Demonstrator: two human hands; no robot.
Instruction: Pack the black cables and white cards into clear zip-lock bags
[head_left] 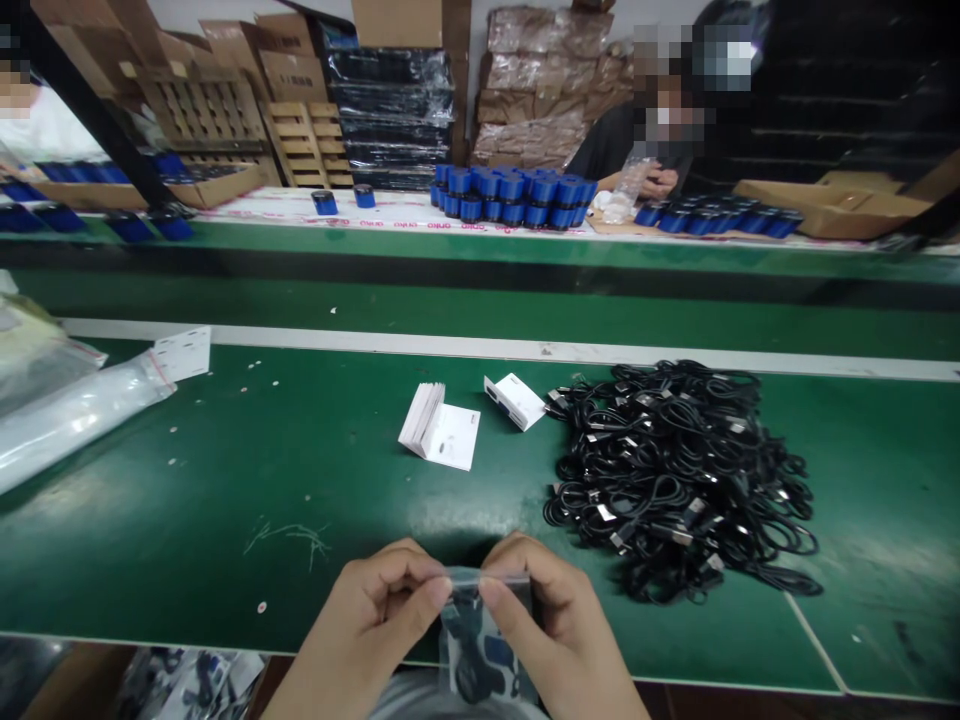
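A factory packing line: green workbenches (225,500), bundled black cables (675,480), stacked cartons (292,60).

We see a small clear plastic bag (487,640) held upright over the near edge of the green tabletop (225,520), its top edge pinched between the left fingers (431,592) and right fingers (491,592); dark contents (466,650) show through the film.

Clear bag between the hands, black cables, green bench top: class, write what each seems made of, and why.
The clear bag looks like thin glossy plastic film: it glints and shows its contents. The black cables look like rubbery insulation, with shiny metal connector tips. The green bench top seems a smooth rubber or vinyl mat, softly sheened; the look leaves that open.
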